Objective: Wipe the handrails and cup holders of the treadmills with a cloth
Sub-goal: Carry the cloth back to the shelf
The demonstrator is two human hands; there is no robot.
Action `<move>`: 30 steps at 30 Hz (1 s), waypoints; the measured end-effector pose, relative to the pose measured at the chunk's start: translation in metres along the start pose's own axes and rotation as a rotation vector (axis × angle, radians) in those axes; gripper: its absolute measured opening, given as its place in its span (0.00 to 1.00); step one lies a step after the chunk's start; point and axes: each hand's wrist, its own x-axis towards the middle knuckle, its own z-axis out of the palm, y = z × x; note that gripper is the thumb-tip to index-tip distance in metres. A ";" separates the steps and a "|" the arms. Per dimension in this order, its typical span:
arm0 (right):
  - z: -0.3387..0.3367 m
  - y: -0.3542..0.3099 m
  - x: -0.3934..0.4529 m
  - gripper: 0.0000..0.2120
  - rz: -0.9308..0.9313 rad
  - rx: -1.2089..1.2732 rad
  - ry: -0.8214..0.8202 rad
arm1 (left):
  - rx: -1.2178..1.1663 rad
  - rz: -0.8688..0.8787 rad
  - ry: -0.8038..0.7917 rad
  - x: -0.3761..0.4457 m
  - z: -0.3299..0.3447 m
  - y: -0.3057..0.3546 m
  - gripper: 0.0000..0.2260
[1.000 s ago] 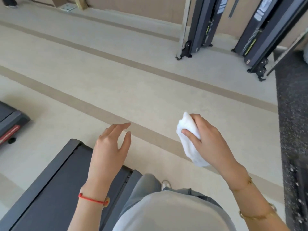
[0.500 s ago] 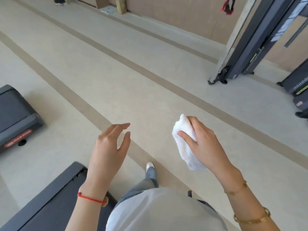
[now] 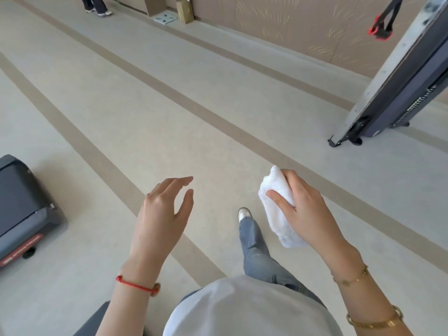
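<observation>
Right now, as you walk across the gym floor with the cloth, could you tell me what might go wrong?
The treadmill deck lies low on the floor to the left, so a drifting step could catch its corner. The white cloth hangs below the right hand, gripped only at its top; it might slip. The left hand is free to steady it.

Two hands, left (image 3: 161, 214) and right (image 3: 306, 214), one white cloth (image 3: 278, 209), three bracelets, one treadmill end (image 3: 21, 209).

Red-and-black strap handle (image 3: 380, 27) hangs by the wall (image 3: 303, 27) (upper right).
</observation>
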 end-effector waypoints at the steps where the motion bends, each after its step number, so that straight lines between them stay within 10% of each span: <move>1: 0.003 0.006 0.026 0.17 0.000 -0.004 -0.006 | 0.002 -0.008 0.000 0.023 0.009 -0.006 0.11; 30: 0.137 -0.066 0.811 0.14 -0.278 0.024 -0.211 | 0.037 -0.308 0.215 0.675 0.061 -0.240 0.10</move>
